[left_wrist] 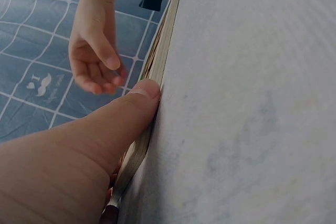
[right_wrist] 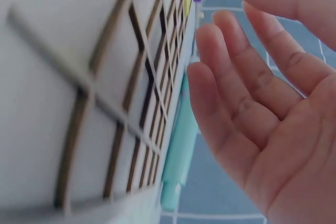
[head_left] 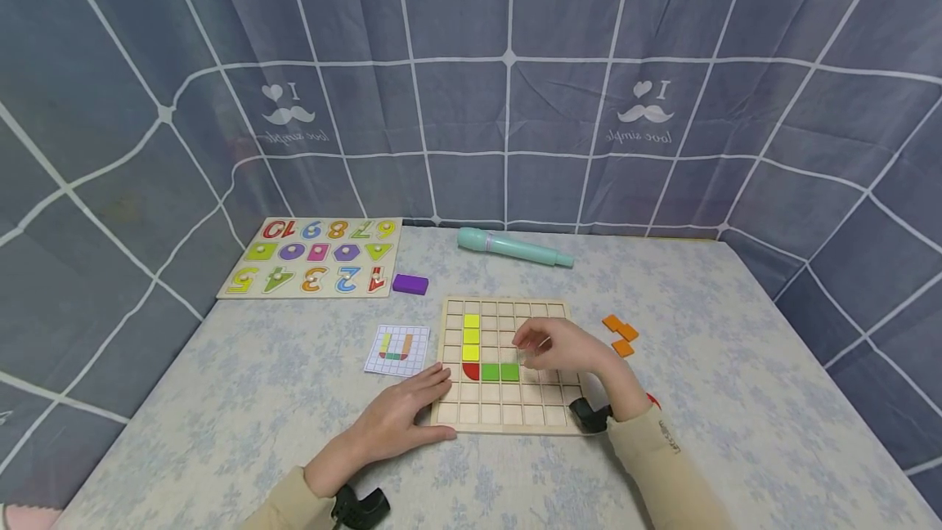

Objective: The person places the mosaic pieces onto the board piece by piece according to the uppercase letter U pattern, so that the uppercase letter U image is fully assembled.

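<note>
Nearest the camera, a beige fabric sleeve on the right forearm, with a black wrist device beside its cuff. Flat on the pale floral surface, a wooden board with a raised grid. Set in its cells: a column of three yellow squares, a red quarter-round tile directly below, then two green squares to its right. Left hand relaxed, thumb and fingers spread, touching the board's near left corner, probably to steady it; no tile visible there. Right hand over the board, just right of the green squares, fingers loosely bent, thumb and index slightly apart, nothing visible between them. Left of the board, a white printed paper card with a similar coloured shape, likely laid there for easy viewing. Beyond the right edge, three orange squares, presumably within the right hand's reach. Farther back, a purple rectangular block and a teal pen-like cylinder.
</note>
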`<state>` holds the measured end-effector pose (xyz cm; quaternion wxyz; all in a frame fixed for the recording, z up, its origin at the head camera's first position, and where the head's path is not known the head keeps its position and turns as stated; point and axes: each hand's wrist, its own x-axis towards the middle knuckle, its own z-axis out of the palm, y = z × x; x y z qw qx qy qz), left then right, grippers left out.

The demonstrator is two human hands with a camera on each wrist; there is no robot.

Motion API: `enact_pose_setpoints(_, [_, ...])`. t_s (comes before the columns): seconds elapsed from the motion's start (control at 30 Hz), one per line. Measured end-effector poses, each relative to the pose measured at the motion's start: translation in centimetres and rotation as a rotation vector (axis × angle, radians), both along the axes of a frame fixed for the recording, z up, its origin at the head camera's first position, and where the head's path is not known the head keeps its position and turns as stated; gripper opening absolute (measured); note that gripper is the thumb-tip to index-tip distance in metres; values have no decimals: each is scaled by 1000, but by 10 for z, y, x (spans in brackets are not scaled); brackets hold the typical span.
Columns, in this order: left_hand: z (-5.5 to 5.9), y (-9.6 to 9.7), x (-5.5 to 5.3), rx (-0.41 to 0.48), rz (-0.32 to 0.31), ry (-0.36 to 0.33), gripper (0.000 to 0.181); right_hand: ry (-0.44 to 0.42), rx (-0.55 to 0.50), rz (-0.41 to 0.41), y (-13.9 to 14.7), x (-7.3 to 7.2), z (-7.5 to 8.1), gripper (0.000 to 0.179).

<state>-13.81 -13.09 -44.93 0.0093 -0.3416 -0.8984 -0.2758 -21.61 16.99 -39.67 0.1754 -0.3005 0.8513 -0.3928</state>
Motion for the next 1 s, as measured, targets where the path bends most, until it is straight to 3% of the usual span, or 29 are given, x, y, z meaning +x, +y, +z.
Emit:
enact_pose_setpoints(0.53, [0,0,0,6,3,-2,72,43,57,-127,65,9,18,26])
enact_pose_setpoints(1.0, [0,0,-1,-6,-1,1,73,-32,79,-163,127,23,10,33])
